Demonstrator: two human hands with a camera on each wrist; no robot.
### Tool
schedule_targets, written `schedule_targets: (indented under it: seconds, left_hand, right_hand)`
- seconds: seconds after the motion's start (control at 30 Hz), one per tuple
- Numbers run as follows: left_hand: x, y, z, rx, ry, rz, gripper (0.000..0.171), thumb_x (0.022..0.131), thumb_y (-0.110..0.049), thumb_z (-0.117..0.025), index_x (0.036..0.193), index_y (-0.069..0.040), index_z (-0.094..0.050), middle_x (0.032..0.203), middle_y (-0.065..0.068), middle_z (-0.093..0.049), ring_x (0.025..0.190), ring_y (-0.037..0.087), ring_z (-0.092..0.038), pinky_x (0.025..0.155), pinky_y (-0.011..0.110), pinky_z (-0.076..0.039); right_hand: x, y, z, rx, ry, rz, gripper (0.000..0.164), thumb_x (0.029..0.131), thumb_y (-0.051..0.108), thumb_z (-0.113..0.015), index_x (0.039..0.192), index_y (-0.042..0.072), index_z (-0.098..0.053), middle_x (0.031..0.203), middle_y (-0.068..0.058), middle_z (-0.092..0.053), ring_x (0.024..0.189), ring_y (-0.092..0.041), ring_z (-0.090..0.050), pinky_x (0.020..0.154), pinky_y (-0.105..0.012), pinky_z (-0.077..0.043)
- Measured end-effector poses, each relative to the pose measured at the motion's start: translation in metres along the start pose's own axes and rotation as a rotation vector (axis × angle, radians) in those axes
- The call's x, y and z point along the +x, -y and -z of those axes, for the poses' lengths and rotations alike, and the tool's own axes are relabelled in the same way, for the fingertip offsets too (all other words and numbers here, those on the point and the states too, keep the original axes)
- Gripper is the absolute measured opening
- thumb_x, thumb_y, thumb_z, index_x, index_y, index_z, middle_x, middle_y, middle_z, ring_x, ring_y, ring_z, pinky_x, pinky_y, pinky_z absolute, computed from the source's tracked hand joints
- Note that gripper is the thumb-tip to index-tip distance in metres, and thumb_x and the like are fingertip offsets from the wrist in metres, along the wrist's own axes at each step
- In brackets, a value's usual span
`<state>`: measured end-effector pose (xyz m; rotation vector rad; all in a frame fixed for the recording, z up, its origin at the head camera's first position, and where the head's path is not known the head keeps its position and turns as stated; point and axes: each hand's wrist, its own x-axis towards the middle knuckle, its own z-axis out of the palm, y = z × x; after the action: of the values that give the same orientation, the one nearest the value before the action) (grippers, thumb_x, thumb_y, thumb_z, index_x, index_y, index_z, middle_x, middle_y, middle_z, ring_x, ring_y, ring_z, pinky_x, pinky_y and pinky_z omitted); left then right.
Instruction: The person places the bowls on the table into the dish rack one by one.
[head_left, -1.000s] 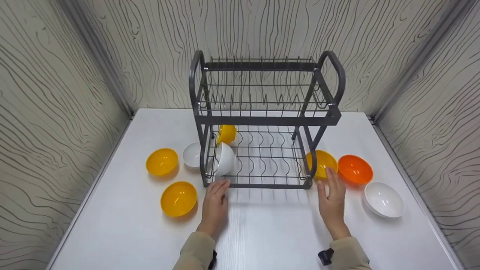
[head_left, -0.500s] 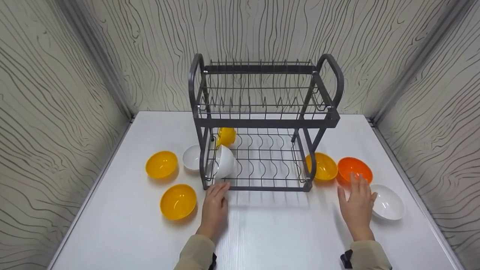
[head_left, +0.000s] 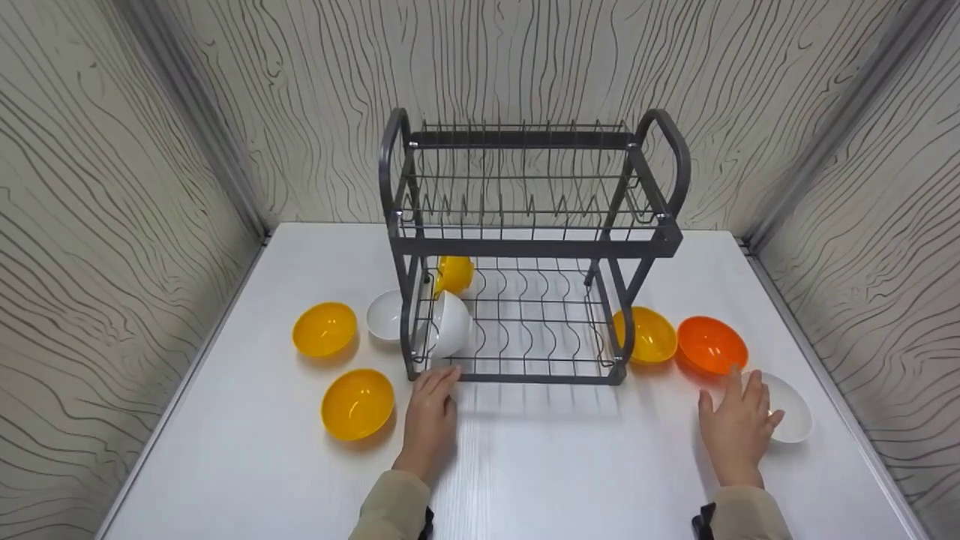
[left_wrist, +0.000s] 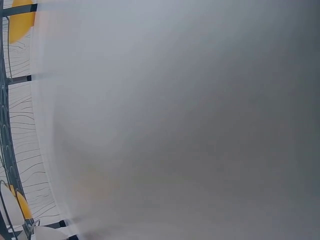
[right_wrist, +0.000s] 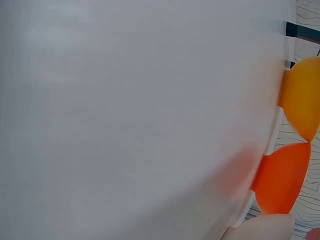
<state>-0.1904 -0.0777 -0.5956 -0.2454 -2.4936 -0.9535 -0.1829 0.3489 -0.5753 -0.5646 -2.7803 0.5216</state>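
Observation:
A dark two-tier dish rack [head_left: 536, 247] stands on the white table. My left hand [head_left: 429, 411] rests at its front left corner, fingertips right at the lower front rail. Just behind those fingers a white bowl [head_left: 452, 326] stands on edge in the lower tier, with a yellow bowl [head_left: 455, 274] on edge behind it. My right hand [head_left: 737, 431], fingers spread, overlaps the left side of a white bowl [head_left: 791, 412] on the right. Its fingertips reach near an orange bowl [head_left: 711, 345]. Both wrist views show mostly bare table.
A yellow bowl [head_left: 649, 335] lies beside the rack's right leg, next to the orange one. Left of the rack are two more yellow bowls, one farther back [head_left: 325, 330] and one nearer [head_left: 358, 405], and a white bowl [head_left: 384, 315] partly behind the rack's frame.
My right hand has moved right and toward me, from in front of the right yellow bowl past the orange bowl to the white bowl. My left hand has stayed at the rack's corner.

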Motion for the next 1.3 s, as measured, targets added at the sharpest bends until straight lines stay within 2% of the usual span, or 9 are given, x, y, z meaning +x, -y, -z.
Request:
schedule_targets:
  seconds: [0.13,0.23,0.4,0.53,0.7,0.9,1.07,1.17,1.3]
  left_hand:
    - [0.000,0.000,0.000,-0.018,0.015,0.004,0.041,0.084,0.001,-0.058,0.124,-0.013,-0.059,0.122,-0.005,-0.058,0.118,0.015,-0.048,0.104,0.033,-0.040]
    - [-0.001,0.000,0.000,-0.032,0.026,0.015,0.042,0.085,0.000,-0.057,0.125,-0.014,-0.058,0.124,-0.004,-0.058,0.120,0.014,-0.047,0.105,0.033,-0.040]
    - [-0.001,0.001,-0.001,-0.051,0.035,0.031,0.045,0.085,0.000,-0.056,0.126,-0.017,-0.057,0.126,-0.002,-0.057,0.122,0.013,-0.046,0.106,0.032,-0.038]
    - [-0.001,0.001,-0.001,-0.058,0.026,0.026,0.043,0.085,0.001,-0.056,0.125,-0.014,-0.058,0.126,-0.001,-0.058,0.121,0.013,-0.046,0.106,0.032,-0.038]
    - [-0.001,0.002,-0.002,-0.031,-0.021,-0.017,0.043,0.082,0.003,-0.058,0.122,-0.013,-0.061,0.120,-0.001,-0.060,0.117,0.016,-0.049,0.103,0.033,-0.041]
    - [0.000,0.003,-0.003,-0.005,-0.061,-0.055,0.043,0.078,0.006,-0.060,0.117,-0.012,-0.064,0.117,0.000,-0.062,0.114,0.017,-0.051,0.101,0.031,-0.043]
    - [0.001,0.002,-0.002,-0.015,-0.043,-0.043,0.042,0.080,0.004,-0.059,0.119,-0.011,-0.063,0.119,0.002,-0.062,0.116,0.018,-0.051,0.102,0.034,-0.042]
    - [0.001,0.002,-0.001,-0.022,-0.022,-0.028,0.042,0.081,0.003,-0.058,0.121,-0.012,-0.062,0.121,0.001,-0.061,0.118,0.018,-0.050,0.103,0.034,-0.041]
    - [0.001,0.001,-0.001,-0.039,-0.005,-0.012,0.042,0.083,0.002,-0.057,0.122,-0.012,-0.060,0.122,0.000,-0.060,0.119,0.018,-0.049,0.104,0.035,-0.041]
  right_hand:
    - [0.001,-0.006,0.001,0.002,0.080,-0.067,0.069,0.091,0.016,-0.048,0.146,0.000,-0.010,0.150,-0.031,0.000,0.133,-0.053,-0.013,0.105,-0.069,-0.009]
    - [0.002,-0.011,0.001,-0.018,0.123,-0.082,0.069,0.090,0.016,-0.047,0.146,0.000,-0.009,0.149,-0.034,0.000,0.130,-0.055,-0.015,0.105,-0.068,-0.015]
    - [0.003,-0.014,0.000,-0.072,0.173,-0.064,0.066,0.091,0.018,-0.045,0.146,0.000,-0.012,0.147,-0.034,-0.008,0.128,-0.055,-0.020,0.103,-0.068,-0.018]
    - [0.002,-0.015,0.001,-0.089,0.181,-0.049,0.062,0.092,0.014,-0.042,0.145,-0.001,-0.013,0.146,-0.033,-0.018,0.125,-0.055,-0.025,0.101,-0.068,-0.022]
    - [0.001,-0.018,-0.002,-0.112,0.149,-0.026,0.055,0.091,0.008,-0.038,0.141,-0.006,-0.021,0.139,-0.033,-0.032,0.113,-0.053,-0.040,0.094,-0.066,-0.032]
    - [0.001,-0.019,-0.002,-0.139,0.191,-0.023,0.046,0.090,0.005,-0.036,0.134,-0.011,-0.032,0.131,-0.034,-0.040,0.104,-0.051,-0.048,0.089,-0.062,-0.036]
    - [-0.001,-0.019,0.001,-0.141,0.243,-0.010,0.040,0.088,0.004,-0.036,0.124,-0.013,-0.040,0.115,-0.035,-0.052,0.091,-0.051,-0.054,0.081,-0.058,-0.039]
    - [-0.001,-0.020,0.003,-0.151,0.256,0.014,0.033,0.085,0.003,-0.040,0.114,-0.014,-0.045,0.099,-0.034,-0.058,0.080,-0.048,-0.056,0.076,-0.057,-0.040]
    - [0.000,-0.020,0.005,-0.168,0.274,0.040,0.030,0.083,0.002,-0.047,0.107,-0.016,-0.048,0.088,-0.034,-0.060,0.071,-0.042,-0.057,0.071,-0.056,-0.042]
